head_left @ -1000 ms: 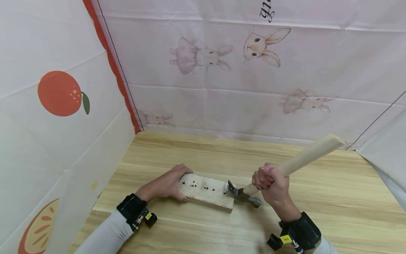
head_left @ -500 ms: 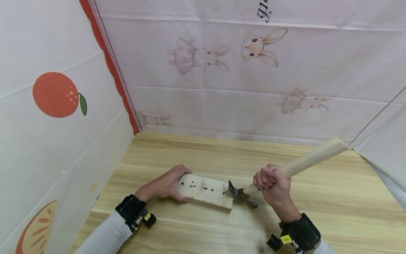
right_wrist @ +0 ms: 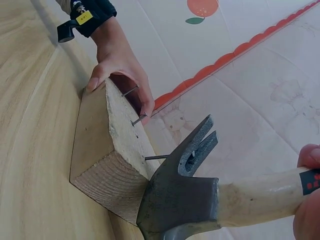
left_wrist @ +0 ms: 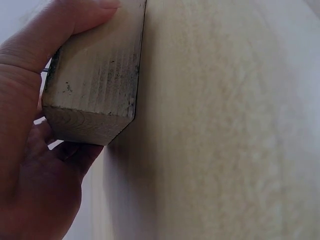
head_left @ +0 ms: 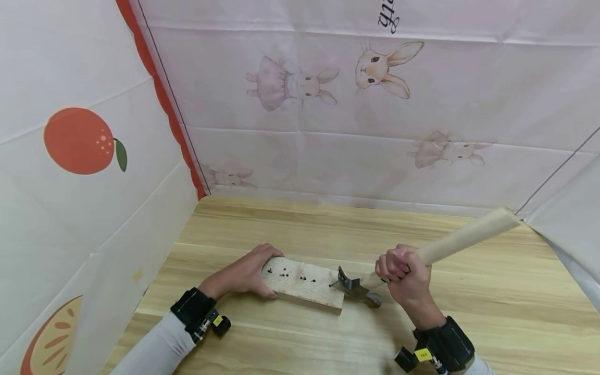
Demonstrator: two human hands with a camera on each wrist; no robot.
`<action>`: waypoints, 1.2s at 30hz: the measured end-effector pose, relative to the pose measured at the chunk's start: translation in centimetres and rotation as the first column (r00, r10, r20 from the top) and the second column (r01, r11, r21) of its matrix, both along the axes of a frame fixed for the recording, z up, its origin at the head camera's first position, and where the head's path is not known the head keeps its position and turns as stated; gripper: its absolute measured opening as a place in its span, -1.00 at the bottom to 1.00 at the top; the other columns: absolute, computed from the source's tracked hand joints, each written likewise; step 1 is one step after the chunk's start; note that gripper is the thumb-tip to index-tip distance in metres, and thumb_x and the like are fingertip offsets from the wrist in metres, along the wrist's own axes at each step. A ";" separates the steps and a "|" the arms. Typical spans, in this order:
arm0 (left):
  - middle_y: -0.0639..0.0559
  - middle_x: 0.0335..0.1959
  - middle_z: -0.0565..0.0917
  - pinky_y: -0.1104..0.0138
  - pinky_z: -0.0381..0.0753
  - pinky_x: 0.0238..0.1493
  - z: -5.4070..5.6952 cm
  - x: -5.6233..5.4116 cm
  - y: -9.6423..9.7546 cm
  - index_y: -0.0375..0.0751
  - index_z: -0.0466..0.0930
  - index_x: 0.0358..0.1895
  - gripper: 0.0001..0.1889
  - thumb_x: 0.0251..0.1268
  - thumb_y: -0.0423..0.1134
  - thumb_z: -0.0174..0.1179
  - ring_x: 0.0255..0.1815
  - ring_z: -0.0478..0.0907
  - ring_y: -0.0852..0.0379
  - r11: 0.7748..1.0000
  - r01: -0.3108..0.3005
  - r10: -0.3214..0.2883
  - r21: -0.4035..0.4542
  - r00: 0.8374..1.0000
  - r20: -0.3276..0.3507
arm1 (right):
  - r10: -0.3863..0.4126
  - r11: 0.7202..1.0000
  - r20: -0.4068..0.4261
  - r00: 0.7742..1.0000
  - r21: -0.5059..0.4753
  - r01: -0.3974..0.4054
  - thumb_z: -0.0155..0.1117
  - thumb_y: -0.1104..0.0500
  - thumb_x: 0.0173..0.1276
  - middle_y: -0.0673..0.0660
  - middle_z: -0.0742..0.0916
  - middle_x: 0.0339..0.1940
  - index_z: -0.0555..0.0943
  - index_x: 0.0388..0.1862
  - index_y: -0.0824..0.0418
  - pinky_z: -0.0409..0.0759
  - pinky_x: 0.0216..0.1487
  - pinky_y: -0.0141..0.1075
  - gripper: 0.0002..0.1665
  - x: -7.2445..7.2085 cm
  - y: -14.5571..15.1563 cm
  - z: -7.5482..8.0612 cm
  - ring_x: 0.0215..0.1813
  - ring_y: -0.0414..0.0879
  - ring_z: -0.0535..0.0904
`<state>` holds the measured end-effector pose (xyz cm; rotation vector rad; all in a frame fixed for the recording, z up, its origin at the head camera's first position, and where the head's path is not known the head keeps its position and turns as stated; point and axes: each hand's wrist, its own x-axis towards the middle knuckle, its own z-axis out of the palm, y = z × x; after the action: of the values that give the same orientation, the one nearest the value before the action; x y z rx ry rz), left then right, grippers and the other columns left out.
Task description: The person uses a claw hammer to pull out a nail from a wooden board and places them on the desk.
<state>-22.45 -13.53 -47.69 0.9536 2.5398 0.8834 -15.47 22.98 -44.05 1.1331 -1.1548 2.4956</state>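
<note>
A pale wooden block (head_left: 304,291) lies on the table, with several dark holes or nails along its top. My left hand (head_left: 248,268) grips its left end, thumb on the near side and fingers at the far side; the left wrist view shows the thumb (left_wrist: 60,30) against the block. In my right hand (head_left: 404,273) I hold a claw hammer (head_left: 356,286) by its wooden handle, which slants up to the right. The claw is at a nail (right_wrist: 156,157) near the block's right end; the nail passes behind the claw (right_wrist: 197,147). Two more nails stand up nearer the left hand.
A wood-grain table (head_left: 262,344) spreads under the block. Behind it hangs a pale cloth (head_left: 319,156) printed with rabbits, and a white cloth (head_left: 154,219) with fruit prints hangs at the left. Both wrists wear black camera bands.
The hammer's handle has tilted lower and outward to the right, with the right hand shifting slightly that way. The claw remains at the nail. My left hand keeps its grip on the block.
</note>
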 end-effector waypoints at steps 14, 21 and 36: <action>0.14 0.19 0.52 0.30 0.55 0.16 -0.3 0.0 -0.2 -0.03 0.45 0.36 -0.07 -0.20 0.06 0.66 0.15 0.43 0.18 1.000 0.003 -0.003 0.000 1.000 -0.007 | -0.005 0.996 0.035 0.999 -0.085 0.008 -0.86 0.46 0.21 -0.04 0.13 -0.73 -0.03 -0.67 0.11 -0.09 -0.70 -0.31 -0.55 0.2 1.3 -0.5 -0.73 -0.17 -0.01; 0.14 0.21 0.52 0.30 0.55 0.16 -0.3 0.0 -0.1 -0.05 0.44 0.38 -0.05 -0.20 0.07 0.66 0.16 0.43 0.19 1.000 -0.001 0.001 -0.017 1.000 -0.010 | 0.014 0.996 0.027 1.000 -0.086 -0.012 -0.85 0.46 0.20 -0.04 0.13 -0.73 -0.03 -0.67 0.11 -0.10 -0.69 -0.30 -0.56 0.3 1.3 -0.5 -0.73 -0.17 -0.01; 0.10 0.27 0.52 0.21 0.55 0.23 0.3 0.3 -0.3 -0.06 0.44 0.43 -0.03 -0.16 0.09 0.66 0.21 0.44 0.17 0.999 -0.017 0.018 -0.039 1.000 0.009 | 0.022 0.999 0.023 1.000 -0.048 -0.021 -0.83 0.48 0.20 -0.02 0.14 -0.74 -0.02 -0.67 0.13 -0.01 -0.72 -0.24 -0.56 0.1 1.2 -0.3 -0.74 -0.15 0.01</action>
<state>-22.11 -13.81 -47.40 0.9146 2.5513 0.8388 -15.38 24.15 -44.38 1.1129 -1.0884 2.5445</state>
